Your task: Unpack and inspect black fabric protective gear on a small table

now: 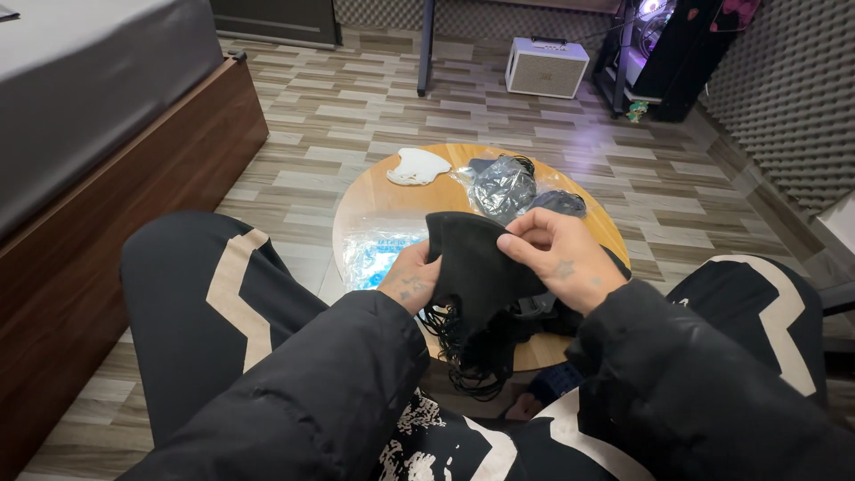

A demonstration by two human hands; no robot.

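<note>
A black fabric face mask (474, 267) is held up between both hands over a low round wooden table (374, 200). My left hand (411, 283) grips its left edge from behind. My right hand (557, 258) pinches its upper right edge with thumb and fingers. Black ear loops (463, 356) from a bunch of more black masks dangle below the hands. Both arms wear black puffy sleeves.
On the table lie a white mask (417, 167), a clear plastic bag with dark masks (503, 187) and a clear packet with blue print (374, 254). A bed with a wooden frame (134, 178) stands at left. A white speaker box (546, 67) sits on the floor beyond.
</note>
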